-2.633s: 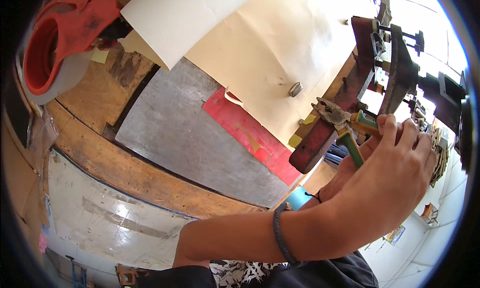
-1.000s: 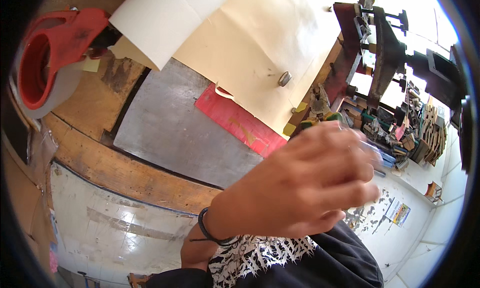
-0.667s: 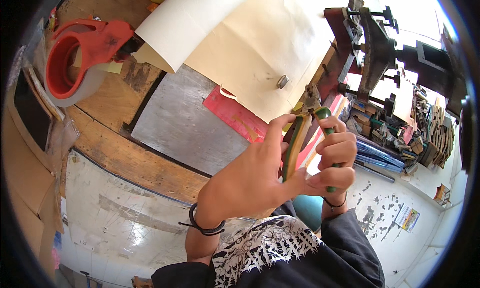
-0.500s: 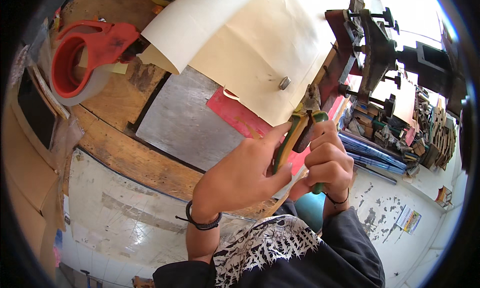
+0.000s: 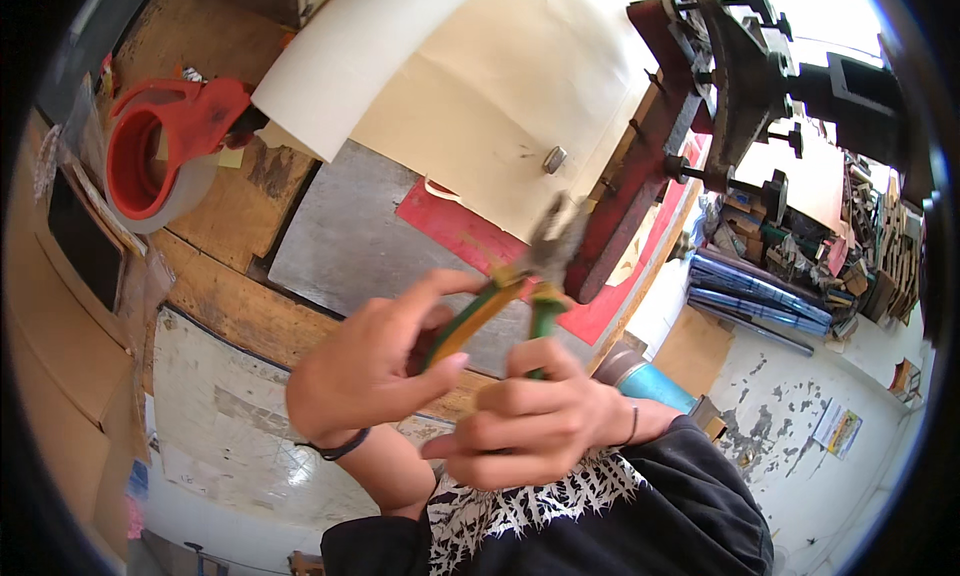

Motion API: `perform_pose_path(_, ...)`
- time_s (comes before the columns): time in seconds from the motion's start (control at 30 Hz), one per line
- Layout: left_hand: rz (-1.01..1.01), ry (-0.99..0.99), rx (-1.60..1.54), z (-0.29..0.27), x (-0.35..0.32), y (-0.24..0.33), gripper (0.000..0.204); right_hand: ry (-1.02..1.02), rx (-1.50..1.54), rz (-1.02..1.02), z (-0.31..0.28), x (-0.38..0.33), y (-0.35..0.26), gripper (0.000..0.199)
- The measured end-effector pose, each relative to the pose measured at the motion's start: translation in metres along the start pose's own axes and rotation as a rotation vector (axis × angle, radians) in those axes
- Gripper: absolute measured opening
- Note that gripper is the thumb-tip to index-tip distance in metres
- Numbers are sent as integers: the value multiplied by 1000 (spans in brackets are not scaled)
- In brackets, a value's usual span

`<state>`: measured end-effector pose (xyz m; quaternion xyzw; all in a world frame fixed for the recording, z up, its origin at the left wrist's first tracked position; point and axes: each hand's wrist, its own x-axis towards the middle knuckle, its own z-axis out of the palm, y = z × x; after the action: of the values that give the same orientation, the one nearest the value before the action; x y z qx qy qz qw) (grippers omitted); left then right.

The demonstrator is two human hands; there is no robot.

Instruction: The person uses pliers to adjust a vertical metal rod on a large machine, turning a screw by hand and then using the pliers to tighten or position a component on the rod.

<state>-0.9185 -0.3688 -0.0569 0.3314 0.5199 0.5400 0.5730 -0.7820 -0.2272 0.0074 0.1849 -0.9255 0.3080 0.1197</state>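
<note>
A pair of pliers (image 5: 545, 259) with green and yellow handles points up and away from me, slightly smeared by motion, its handles spread. My left hand (image 5: 362, 368) is curled round the left handle. My right hand (image 5: 535, 416) has its fingers wrapped round the other handle. Just beyond the jaws runs a red metal bar (image 5: 640, 191) of a clamp-like machine. Beneath and behind the pliers lie a red sheet (image 5: 455, 226), a cream sheet (image 5: 470, 116) and a grey metal plate (image 5: 335, 241). A small metal piece (image 5: 554, 159) rests on the cream sheet.
At the left, a red tape dispenser (image 5: 205, 121) stands on the wooden table. A white sheet (image 5: 350, 61) curls up beside it. Black screw knobs (image 5: 775, 191) jut from the machine. Wood scraps (image 5: 870, 226) are piled at the right, and a teal cylinder (image 5: 655, 381) stands below.
Both hands have drawn back toward me and left with the pliers. The jaws, earlier up by the red bar, now sit nearer and clearly visible, with the handles spread wider.
</note>
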Motion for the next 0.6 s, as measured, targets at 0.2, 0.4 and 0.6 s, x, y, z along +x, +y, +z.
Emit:
perform_pose_path(0.2,-201,193,146,-8,-15,1,36,-48,101,16,35,-19,7,8)
perform_pose_path(0.4,-334,209,175,-5,-9,-4,46,-88,118,34,56,-58,17,11)
perform_pose_path(0.6,-400,256,234,-11,-10,-8,45,8,242,193,45,-105,12,19)
